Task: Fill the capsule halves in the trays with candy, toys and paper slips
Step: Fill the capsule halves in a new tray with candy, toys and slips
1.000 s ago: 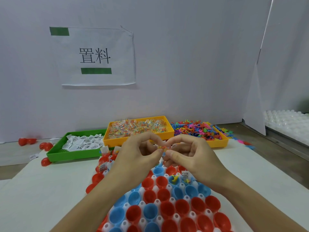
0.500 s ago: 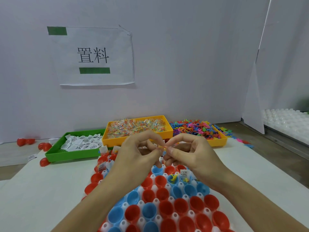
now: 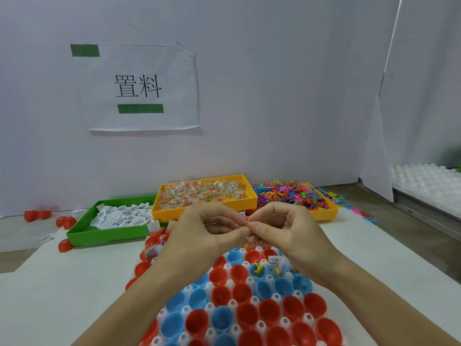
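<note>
Step in hand: both hands are raised together over the far end of the capsule tray (image 3: 249, 318), working a small orange piece (image 3: 247, 224) between their tips; by its look it is a toy or candy, too small to tell which.
Left hand (image 3: 199, 236): thumb and forefinger are pressed together on the orange piece, the other fingers curled in behind.
Right hand (image 3: 287, 231): thumb and forefinger meet the same piece from the other side, tip against tip with the left.
Capsule halves (image 3: 222, 317): red and blue cups sit open side up in the white tray on the tabletop (image 3: 62, 295). Most of the near ones look empty; a few far ones, just under the right hand, hold a yellow toy (image 3: 259, 268) and a paper slip (image 3: 273, 261).
Supplies: green bin of paper slips (image 3: 119, 217), orange bin of wrapped candy (image 3: 204, 192), and a heap of coloured toys (image 3: 289, 194) in a second orange bin, all behind the tray.
Doing it well: I would free one piece cleanly, then lower it right into a cup before letting go, since dropped from this height it could bounce out or land in a neighbour.
Order: filling row by row from the far end should keep track of which cups lack which item.
Risk: a wrist brushing the light cups could tip them.
</note>
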{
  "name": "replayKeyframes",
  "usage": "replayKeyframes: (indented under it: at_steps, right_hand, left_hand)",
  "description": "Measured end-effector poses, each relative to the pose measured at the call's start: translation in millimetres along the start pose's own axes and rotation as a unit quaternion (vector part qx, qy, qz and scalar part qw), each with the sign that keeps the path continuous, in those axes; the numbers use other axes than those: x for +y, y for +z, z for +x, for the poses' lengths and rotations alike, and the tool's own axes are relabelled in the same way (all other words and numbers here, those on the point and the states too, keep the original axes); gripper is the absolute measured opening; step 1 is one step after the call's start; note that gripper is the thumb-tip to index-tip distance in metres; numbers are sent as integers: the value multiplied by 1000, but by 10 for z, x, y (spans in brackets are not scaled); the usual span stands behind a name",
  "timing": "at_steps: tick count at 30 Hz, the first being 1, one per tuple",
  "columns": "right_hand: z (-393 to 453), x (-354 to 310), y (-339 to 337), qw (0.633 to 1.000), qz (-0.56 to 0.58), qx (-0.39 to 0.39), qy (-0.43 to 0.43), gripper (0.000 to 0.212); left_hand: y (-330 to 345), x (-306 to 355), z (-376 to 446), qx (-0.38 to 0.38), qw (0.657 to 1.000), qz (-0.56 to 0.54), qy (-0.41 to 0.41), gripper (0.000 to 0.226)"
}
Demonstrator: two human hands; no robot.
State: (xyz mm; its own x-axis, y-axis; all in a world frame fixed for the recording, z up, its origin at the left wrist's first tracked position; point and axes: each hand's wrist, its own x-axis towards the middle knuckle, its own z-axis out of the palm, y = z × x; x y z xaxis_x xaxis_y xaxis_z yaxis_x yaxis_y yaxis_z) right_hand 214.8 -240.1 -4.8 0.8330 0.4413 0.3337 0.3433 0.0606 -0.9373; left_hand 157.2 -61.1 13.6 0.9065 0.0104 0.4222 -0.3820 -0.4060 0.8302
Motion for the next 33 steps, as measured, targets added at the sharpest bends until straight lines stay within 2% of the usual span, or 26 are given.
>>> replayKeyframes:
  at_steps: [3,7,12,19,22,24,26,29,31,33]
  right_hand:
    - [-3,-6,3,1000,-15,-1,1,8]
    - [-9,-21,15,1000,-18,2,-1,10]
    - [-13,-37,16,1000,-2,3,14,14]
    - [5,-74,2,994,56,-6,89,19]
    - [6,-73,-8,994,53,-13,94,21]
    - [1,-76,-34,994,43,-23,94,18]
    - [0,-90,-70,996,0,-32,78,5]
    - [11,-91,-126,985,-171,-11,21,9]
    - [14,-88,-137,961,-276,-14,-8,13]
    - [7,-78,-142,950,-309,-47,-16,16]
  left_hand:
    - [9,-9,-13,6,1000,12,6,15]
    - [24,-26,-8,24,998,-39,-33,22]
    - [9,-26,3,13,999,-10,-29,12]
    - [65,-16,-30,53,992,104,58,21]
    - [81,12,-52,48,979,161,113,33]
    - [73,14,-58,37,974,180,133,32]
    - [51,6,-50,17,973,192,131,24]
    - [-13,-8,-27,-5,971,205,120,21]
    - [-100,-17,1,16,974,197,108,27]
    - [-210,-28,42,49,976,188,97,30]
